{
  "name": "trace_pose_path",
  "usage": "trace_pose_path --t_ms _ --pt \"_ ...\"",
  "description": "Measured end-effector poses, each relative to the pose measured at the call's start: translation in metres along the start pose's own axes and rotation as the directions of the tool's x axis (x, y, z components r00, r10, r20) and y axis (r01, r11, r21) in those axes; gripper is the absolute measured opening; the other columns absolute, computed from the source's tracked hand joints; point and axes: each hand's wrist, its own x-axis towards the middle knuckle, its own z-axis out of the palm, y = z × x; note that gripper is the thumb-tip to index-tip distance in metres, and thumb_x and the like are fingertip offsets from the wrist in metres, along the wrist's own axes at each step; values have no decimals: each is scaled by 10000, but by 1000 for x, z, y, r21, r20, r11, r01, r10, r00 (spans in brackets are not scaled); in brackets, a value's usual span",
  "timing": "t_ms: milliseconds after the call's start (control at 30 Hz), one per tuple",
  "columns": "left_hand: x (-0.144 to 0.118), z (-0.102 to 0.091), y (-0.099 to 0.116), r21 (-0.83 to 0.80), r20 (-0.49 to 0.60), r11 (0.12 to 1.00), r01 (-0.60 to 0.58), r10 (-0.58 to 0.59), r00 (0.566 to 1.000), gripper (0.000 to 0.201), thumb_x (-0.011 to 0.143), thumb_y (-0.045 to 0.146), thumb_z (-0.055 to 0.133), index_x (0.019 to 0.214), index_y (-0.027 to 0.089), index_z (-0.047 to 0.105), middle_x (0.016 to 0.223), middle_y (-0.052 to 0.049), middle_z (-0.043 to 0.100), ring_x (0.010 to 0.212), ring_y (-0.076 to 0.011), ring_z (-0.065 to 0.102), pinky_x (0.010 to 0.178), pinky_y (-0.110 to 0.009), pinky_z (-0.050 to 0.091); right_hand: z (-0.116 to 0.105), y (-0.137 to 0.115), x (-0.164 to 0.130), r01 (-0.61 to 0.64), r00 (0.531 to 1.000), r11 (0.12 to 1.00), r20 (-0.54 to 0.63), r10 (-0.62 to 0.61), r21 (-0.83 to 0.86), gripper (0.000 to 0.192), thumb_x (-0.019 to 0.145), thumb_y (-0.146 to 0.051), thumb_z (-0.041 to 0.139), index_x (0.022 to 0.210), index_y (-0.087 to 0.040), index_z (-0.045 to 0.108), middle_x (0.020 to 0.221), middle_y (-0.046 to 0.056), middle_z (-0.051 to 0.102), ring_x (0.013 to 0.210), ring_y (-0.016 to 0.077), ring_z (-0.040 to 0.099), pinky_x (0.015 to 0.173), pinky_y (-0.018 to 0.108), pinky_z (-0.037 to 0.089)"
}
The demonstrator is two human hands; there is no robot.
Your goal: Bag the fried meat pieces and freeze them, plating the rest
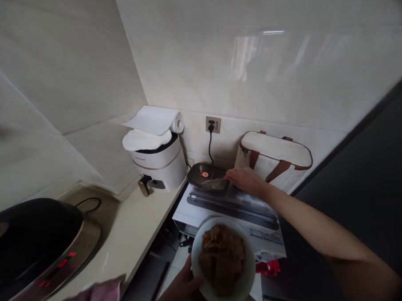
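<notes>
My left hand (186,280) is closed on the left rim of a pale bowl (251,259) at the bottom centre. Brown food (223,258) in chunks and sauce fills the bowl. Stretched out toward the wall, my right hand (244,179) has its fingertips pinched together at a piece of thin clear plastic film (216,183). Beneath the film is a dark plastic tray (195,180) with a small orange-and-white label (204,174). The tray sits on a white box-shaped appliance (193,208), behind a long dark grey bar (233,209).
A white air fryer (160,171) carries a paper towel roll (155,119) and a white cloth. A white bag (276,149) with brown straps stands behind my right hand. At lower left are a black rice cooker (34,236) and a pink cloth (98,293). A plug fills the wall socket (213,124).
</notes>
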Motion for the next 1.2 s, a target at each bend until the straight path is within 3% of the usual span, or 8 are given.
trace_pose_path --t_ms 333,467,533,600,700,833,967,1200 --pt "15 -20 29 88 -70 988 130 -124 990 866 639 701 693 1341 244 475 936 -98 706 722 -246 683 658 -402 555 -15 -9 -1 23 997 997 77 -28 67 250 982 -298 472 853 -162 639 841 75 713 756 176 650 589 259 310" --pt "29 -20 65 336 -142 939 -72 126 982 779 665 733 632 1213 183 559 871 -87 670 700 -242 661 618 -374 537 -12 -11 -7 28 998 989 57 -36 146 244 970 -294 491 839 -165 651 817 72 712 739 179 645 606 260 327" --pt "38 -10 99 548 -134 782 -297 433 891 691 688 633 687 1204 192 557 880 -71 659 800 -258 659 719 -382 539 -11 -13 -8 52 996 976 61 -66 212 228 962 -279 506 835 -170 661 821 63 717 743 169 645 613 250 337" --pt "49 8 141 711 -56 532 -460 694 717 706 710 498 728 1312 228 477 1072 -94 646 1001 -287 628 877 -421 506 -11 -15 -9 86 991 954 71 -110 287 207 947 -264 535 818 -175 670 807 50 720 738 157 643 610 237 344" --pt "70 42 200 736 353 148 -661 748 561 733 656 372 789 1313 207 507 1367 -150 525 1298 -337 438 1087 -482 336 -11 -17 -10 134 984 906 53 -169 402 197 932 -256 557 807 -176 686 776 30 714 712 138 632 609 221 356" --pt "99 70 240 678 542 178 -714 536 648 174 813 331 620 908 195 674 965 -83 688 901 -231 620 819 -354 474 -9 -9 -17 60 995 856 42 -95 513 213 829 -370 696 873 -162 702 692 -6 667 628 118 582 578 208 362" --pt "108 68 250 723 510 250 -644 435 742 226 860 401 546 783 193 593 640 38 515 589 -120 461 559 -237 362 0 6 -35 -94 986 908 165 28 407 280 677 -367 813 844 -165 714 729 2 654 638 126 562 557 214 349" --pt "111 62 257 661 591 347 -666 306 746 227 809 409 599 782 201 511 669 56 451 612 -111 420 569 -233 332 18 47 -83 -223 946 889 310 98 401 146 664 -225 660 595 -189 537 700 1 614 694 159 578 571 236 341"
